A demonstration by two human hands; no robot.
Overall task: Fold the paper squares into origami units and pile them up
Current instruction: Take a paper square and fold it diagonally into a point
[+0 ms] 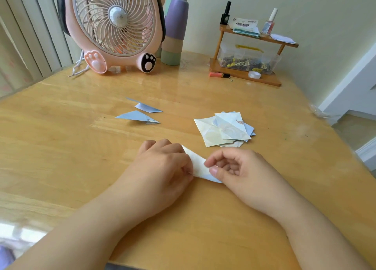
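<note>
A pale, partly folded paper piece [198, 165] lies on the wooden table [81, 147] between my hands. My left hand [162, 166] holds down its left part with curled fingers. My right hand [234, 168] pinches its right end between thumb and forefinger. A loose stack of paper squares [223, 130] lies just beyond my right hand. Two folded pointed blue units [138, 116] [147, 107] lie side by side farther back on the left, apart from the stack.
A pink desk fan [114, 25] stands at the back left, with pastel bottles [175, 29] beside it. A small wooden shelf [250, 56] at the back right holds a clear box, bottles and notes. An orange highlighter [218, 74] and tape roll [254, 74] lie by it.
</note>
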